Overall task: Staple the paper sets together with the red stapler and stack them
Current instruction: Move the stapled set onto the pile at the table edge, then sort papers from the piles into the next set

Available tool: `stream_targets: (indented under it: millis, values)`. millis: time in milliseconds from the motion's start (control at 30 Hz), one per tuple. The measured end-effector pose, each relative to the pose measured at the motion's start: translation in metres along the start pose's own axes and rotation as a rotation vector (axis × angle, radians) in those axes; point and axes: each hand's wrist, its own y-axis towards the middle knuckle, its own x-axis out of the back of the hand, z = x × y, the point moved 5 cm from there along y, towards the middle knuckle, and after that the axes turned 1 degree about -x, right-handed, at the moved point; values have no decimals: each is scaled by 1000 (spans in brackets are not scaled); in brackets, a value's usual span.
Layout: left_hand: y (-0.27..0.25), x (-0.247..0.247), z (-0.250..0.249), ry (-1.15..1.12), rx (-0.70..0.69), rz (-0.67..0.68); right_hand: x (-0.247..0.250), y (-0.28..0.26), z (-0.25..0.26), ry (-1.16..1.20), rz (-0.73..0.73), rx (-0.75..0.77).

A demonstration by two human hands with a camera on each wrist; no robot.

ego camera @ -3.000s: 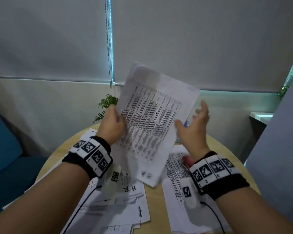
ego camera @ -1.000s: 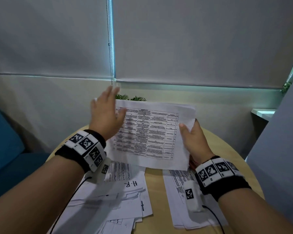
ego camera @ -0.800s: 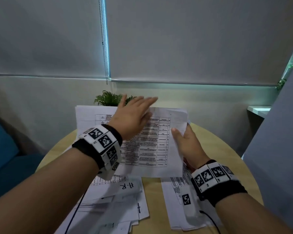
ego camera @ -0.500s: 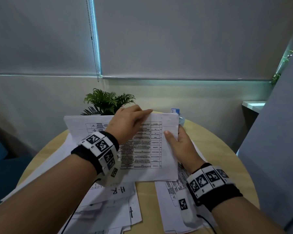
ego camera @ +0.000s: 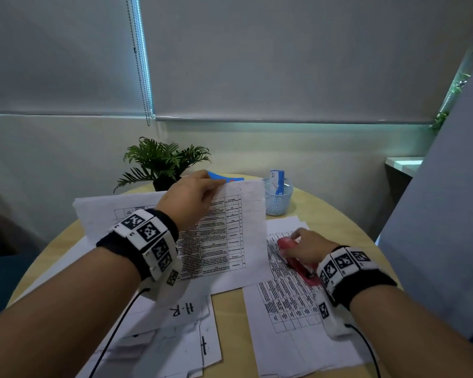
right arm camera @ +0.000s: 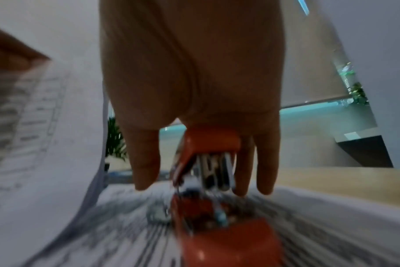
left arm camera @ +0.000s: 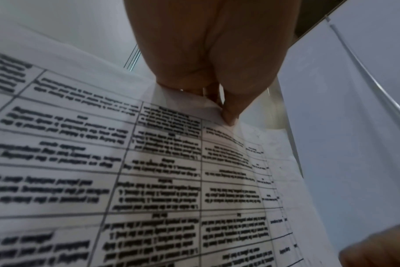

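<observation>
The left hand [ego camera: 187, 199] pinches the far edge of a white printed paper set [ego camera: 224, 241] held just above the round wooden desk [ego camera: 230, 323], unstapled as far as I can see, while the right hand [ego camera: 310, 248] closes round the red stapler [ego camera: 298, 261] lying on printed sheets at the right, so stapling and stacking seem still ahead.

On the round table [ego camera: 336, 227] we see the held paper set [ego camera: 224, 236] at centre, loose sheets [ego camera: 175, 336] at the near-left edge, and a paper stack [ego camera: 287, 304] at the near-right bearing the stapler [ego camera: 298, 261]. A plant [ego camera: 161, 162] and small basket [ego camera: 277, 199] stand along the far edge.
</observation>
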Motion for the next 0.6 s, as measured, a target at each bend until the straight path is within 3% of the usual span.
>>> stream_targets:
  millis: [100, 300, 433, 600]
  values:
    - [0, -4, 2, -19, 15, 25, -10, 12, 1, -231, 40, -14]
    - [0, -7, 4, -47, 49, 63, -5, 13, 9, -241, -29, 2]
    - [-1, -5, 3, -86, 74, 71, 16, 1, 25, 324, -126, 86]
    - [-1, -1, 0, -84, 80, 62, 50, -16, 42, 962, -516, 118]
